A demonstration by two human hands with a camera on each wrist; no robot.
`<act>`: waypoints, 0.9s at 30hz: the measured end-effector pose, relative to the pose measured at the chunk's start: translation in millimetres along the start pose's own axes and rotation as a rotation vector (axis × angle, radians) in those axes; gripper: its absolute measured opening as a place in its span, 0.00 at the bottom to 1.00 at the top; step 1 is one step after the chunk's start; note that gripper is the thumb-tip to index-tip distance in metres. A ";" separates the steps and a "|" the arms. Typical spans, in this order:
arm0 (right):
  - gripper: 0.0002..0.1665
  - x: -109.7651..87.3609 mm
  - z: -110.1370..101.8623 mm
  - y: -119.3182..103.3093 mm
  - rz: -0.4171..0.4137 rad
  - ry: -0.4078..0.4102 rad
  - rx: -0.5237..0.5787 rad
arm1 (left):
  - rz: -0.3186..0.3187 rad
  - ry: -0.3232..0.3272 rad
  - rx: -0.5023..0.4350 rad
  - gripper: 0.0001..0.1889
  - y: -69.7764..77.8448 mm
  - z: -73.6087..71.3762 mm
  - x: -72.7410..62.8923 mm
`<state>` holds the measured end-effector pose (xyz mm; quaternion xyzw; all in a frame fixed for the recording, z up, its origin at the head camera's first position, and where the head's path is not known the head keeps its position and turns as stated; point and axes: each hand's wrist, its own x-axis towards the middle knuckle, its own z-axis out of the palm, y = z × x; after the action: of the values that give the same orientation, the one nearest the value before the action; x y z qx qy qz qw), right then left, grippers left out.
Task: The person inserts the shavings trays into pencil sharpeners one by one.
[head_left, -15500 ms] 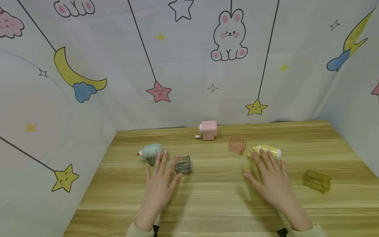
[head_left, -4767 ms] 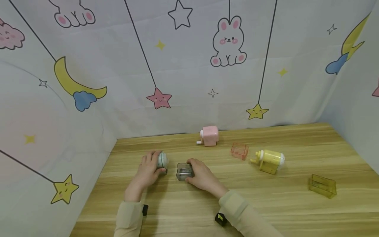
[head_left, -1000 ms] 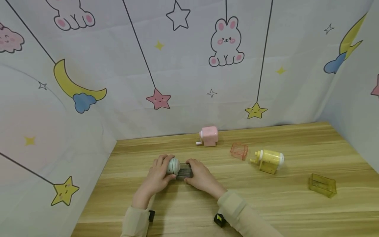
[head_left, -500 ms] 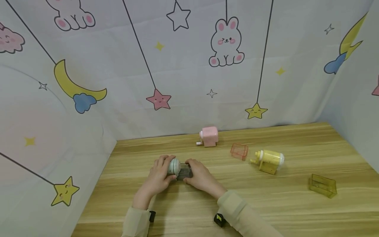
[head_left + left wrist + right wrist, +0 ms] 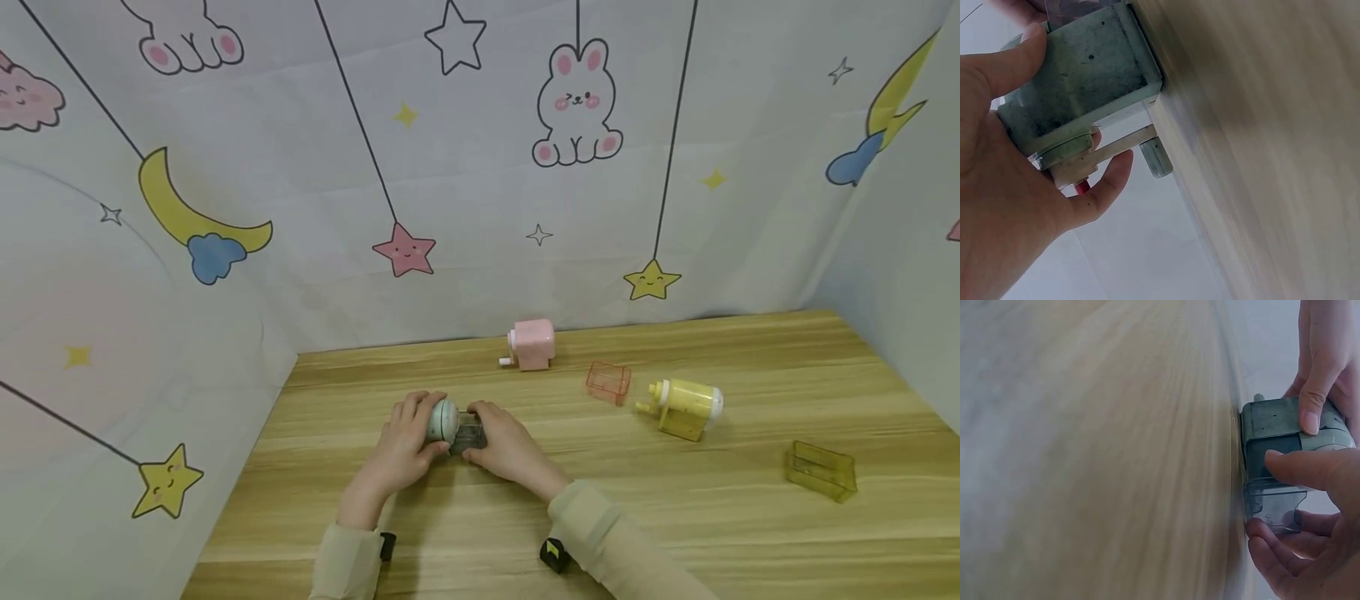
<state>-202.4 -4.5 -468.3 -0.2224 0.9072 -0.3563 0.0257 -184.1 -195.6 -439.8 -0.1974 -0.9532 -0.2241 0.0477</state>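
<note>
My left hand (image 5: 402, 440) grips a pale green crank pencil sharpener (image 5: 444, 422) from its left side, thumb toward me. In the left wrist view the sharpener's crank arm (image 5: 1124, 142) and a red tip (image 5: 1082, 187) show beside the fingers. My right hand (image 5: 512, 442) holds a clear grey shavings drawer (image 5: 472, 435) between thumb and fingers. Seen from the right wrist, the drawer (image 5: 1275, 509) sits partly inside the open end of the sharpener body (image 5: 1275, 420), with its clear outer part still sticking out. Both things are low at the table.
A pink crank sharpener (image 5: 533, 345) stands at the back near the cloth backdrop (image 5: 480, 167). Right of it lie a clear red drawer (image 5: 608, 382), a yellow sharpener (image 5: 686, 407) and a clear yellow drawer (image 5: 821, 471) on the wooden table (image 5: 480, 533).
Both hands, earlier spread flat over the table, took hold of the green sharpener and grey drawer. The left hand then brought the sharpener rightward against the drawer; the last second shows only small shifts.
</note>
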 end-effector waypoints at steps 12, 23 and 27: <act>0.36 1.8 0.2 -1.1 -0.002 -0.014 0.006 | -0.009 -0.002 0.001 0.35 0.9 1.2 0.7; 0.40 4.3 1.3 -5.9 0.009 -0.042 0.001 | 0.012 0.009 0.004 0.35 2.5 -1.0 -0.1; 0.43 3.7 1.5 -7.3 0.025 -0.054 0.007 | -0.001 -0.003 -0.008 0.35 2.1 -1.2 -0.3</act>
<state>-202.6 -11.7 -464.1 -0.2204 0.9076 -0.3530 0.0554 -183.0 -194.5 -437.9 -0.1972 -0.9525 -0.2275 0.0454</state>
